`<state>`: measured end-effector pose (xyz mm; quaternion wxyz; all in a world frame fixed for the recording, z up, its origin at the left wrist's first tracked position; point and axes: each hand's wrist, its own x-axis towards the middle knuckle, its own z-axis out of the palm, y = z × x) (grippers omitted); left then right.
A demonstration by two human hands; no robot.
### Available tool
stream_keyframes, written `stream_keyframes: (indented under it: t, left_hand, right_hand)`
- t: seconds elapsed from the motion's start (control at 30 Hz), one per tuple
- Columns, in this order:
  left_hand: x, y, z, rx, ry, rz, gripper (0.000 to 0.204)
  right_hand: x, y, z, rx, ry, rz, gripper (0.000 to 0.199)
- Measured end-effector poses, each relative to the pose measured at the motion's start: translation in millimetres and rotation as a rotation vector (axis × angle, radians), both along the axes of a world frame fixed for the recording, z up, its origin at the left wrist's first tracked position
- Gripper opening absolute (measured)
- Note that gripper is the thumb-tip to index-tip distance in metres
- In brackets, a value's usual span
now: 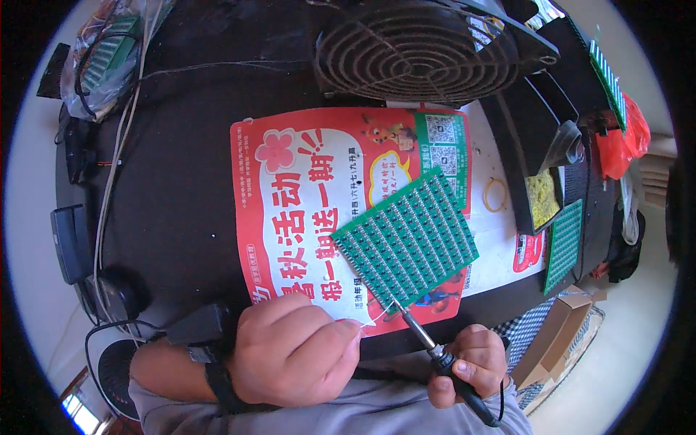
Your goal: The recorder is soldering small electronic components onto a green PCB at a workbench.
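A green circuit board (407, 243), set with rows of small parts, lies at a slant on a red and white printed sheet (290, 196). My right hand (473, 368) is wrapped round the dark handle of a soldering iron (421, 330), whose tip reaches the board's near edge. Between the thumb and fingers of my left hand (299, 353) is pinched a thin, pale solder wire (378, 317). Its free end bends toward the iron's tip; whether the two touch is too small to tell.
A fan with a round wire guard (420, 54) stands at the back. To the right are an iron stand with a yellow sponge (544, 201), another green board (564, 245) and a red plastic bag (625, 141). Cables (109, 188) run along the left; an open cardboard box (554, 341) sits lower right.
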<state>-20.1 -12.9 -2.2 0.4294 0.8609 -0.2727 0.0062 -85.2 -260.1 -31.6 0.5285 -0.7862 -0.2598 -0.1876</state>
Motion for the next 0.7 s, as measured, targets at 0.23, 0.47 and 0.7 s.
stream_keyframes:
  t: [0.23, 0.47, 0.7]
  left_hand:
    - [0.0, -1.8, -1.6, -0.01, -0.009, 0.005, 0.015]
    - [0.5, -2.8, -2.4, -0.024, 0.011, -0.016, 0.015]
    - [0.5, -2.5, -3.5, -0.018, 0.012, -0.021, 0.015]
  right_hand:
    - [1.5, -0.5, -0.3, -0.004, -0.01, 0.016, 0.034]
    - [0.4, -1.8, 2.4, -0.039, -0.008, 0.004, 0.035]
    - [1.6, -0.5, 1.3, -0.013, -0.011, 0.009, 0.034]
